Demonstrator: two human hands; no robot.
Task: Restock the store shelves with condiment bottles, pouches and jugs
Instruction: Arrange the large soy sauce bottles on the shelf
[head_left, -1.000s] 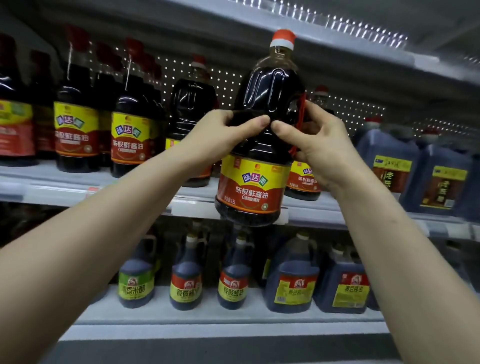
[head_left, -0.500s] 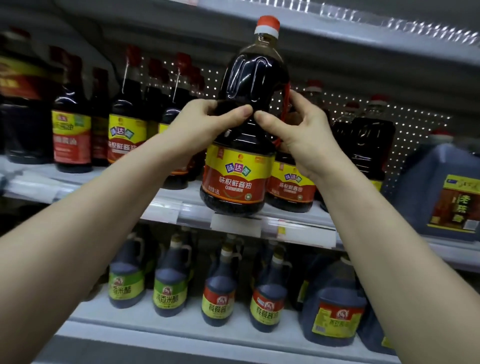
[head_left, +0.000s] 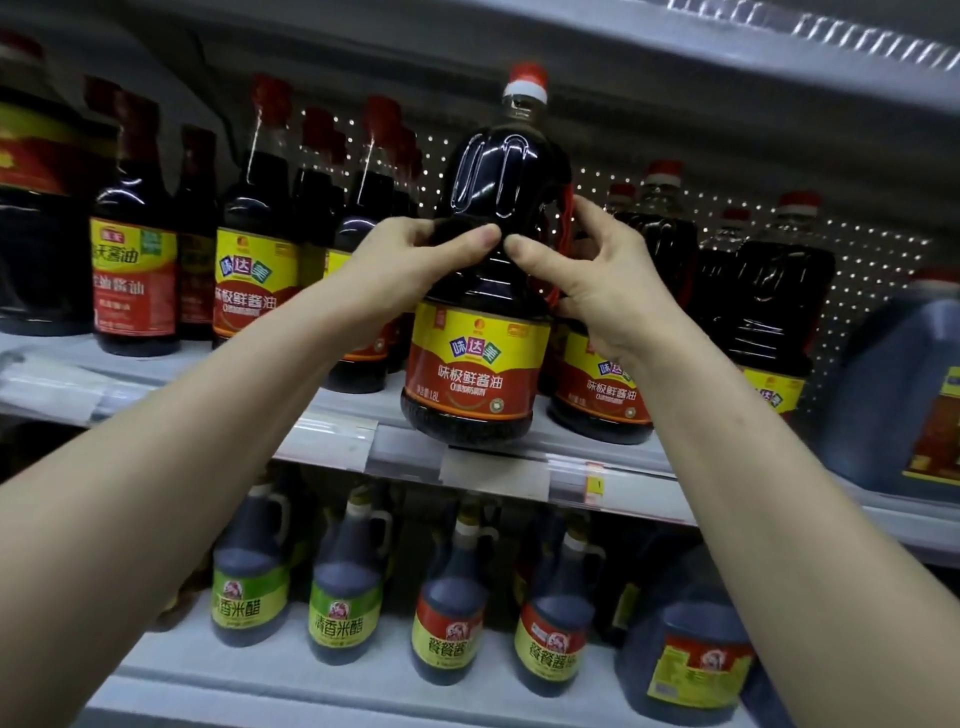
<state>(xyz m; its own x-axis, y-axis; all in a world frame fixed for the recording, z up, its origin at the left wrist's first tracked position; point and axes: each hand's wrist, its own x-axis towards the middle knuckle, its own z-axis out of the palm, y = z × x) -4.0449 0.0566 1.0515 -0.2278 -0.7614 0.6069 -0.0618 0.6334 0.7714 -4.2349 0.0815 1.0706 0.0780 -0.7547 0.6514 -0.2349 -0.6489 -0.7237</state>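
Head view: two bare forearms reach up to store shelves full of dark bottles.
Task bottle: the big soy sauce bottle (head_left: 475, 364) is upright in the middle, with a red and yellow label and a red cap (head_left: 525, 83).
Its place: its base is at the front edge of the middle shelf (head_left: 332, 441); I cannot tell if it stands on the edge or is just above it.
Left hand: the left hand (head_left: 410, 260) is curled round the narrow waist of the bottle from the left side.
Right hand: the right hand (head_left: 597, 275) is curled round the same waist from the right side, beside the red handle (head_left: 565, 234).
Thumbs: the thumb tips (head_left: 480, 238) lie on the front of the bottle, very near each other, not touching.
Right neighbour: a same-label bottle (head_left: 602, 395) stands on the middle shelf just beside, partly behind the right wrist.
Left side: slim bottles (head_left: 254, 270) with red caps stand in rows on the same shelf.
Far right: a blue-grey jug (head_left: 883, 384) stands at the frame edge.
Lower shelf: small handled jugs, some with green labels (head_left: 249, 597) and some with red and yellow labels (head_left: 449, 639).
Back: a perforated panel (head_left: 597, 182) with bright dots.
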